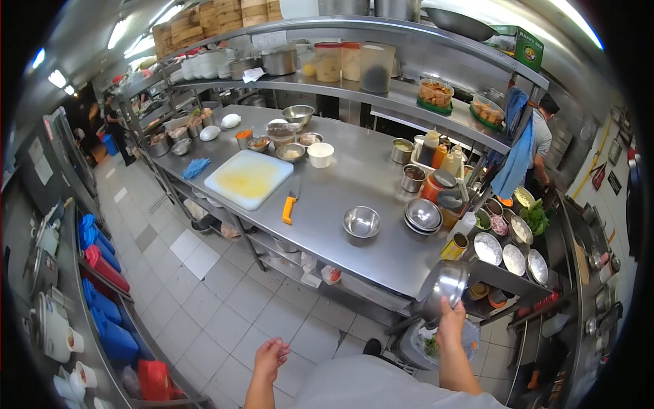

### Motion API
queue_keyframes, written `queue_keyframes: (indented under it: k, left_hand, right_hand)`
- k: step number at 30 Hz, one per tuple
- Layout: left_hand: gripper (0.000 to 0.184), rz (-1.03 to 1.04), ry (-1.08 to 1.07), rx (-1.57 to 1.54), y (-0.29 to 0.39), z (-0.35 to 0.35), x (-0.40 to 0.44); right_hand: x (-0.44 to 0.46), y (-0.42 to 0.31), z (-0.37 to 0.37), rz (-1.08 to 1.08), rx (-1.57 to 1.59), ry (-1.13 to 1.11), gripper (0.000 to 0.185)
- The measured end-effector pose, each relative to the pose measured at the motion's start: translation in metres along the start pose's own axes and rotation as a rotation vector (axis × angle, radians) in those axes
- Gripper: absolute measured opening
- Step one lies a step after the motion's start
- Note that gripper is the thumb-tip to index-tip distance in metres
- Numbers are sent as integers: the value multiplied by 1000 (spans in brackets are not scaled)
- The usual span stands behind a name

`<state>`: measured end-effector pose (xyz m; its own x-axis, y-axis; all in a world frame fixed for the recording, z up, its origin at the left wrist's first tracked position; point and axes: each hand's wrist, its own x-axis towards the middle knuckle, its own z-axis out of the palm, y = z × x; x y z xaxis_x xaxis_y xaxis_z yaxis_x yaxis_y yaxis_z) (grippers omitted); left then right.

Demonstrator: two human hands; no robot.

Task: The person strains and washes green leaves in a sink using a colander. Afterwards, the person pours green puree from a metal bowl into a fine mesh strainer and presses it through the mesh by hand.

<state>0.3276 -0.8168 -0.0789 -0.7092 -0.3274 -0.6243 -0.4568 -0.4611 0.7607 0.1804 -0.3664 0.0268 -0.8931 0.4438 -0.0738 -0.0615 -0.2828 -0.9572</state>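
Curling its fingers loosely, the left hand (271, 357) is hanging over the tiled floor (221, 293), apart from the steel table (320, 228). Farther right, the right hand (450, 323) is gripping a tilted metal bowl (446, 281) by its lower edge, above a bin (407, 346) holding green scraps (431, 346).

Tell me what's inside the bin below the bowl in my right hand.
Green leaves show inside the bin. The bowl and right hand hide part of it; whatever lies beneath the leaves is covered.
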Motion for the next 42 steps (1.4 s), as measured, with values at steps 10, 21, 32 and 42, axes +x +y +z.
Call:
queue_keyframes:
  k: [10,21,32,42]
  left_hand:
    - [41,-12,76,-42,-17,-19,-15]
    - [32,410,288,541,-75,-17,19]
    - [25,514,323,399,-69,4,11]
    - [10,453,182,456,-78,46,70]
  right_hand:
    - [-6,20,-16,-20,-601,-450,16]
    - [-1,-4,-36,-254,-1251,-422,13]
    - [12,-14,-36,-242,-1272,-418,16]
    - [-4,-8,-87,-200,-1251,-328,14]
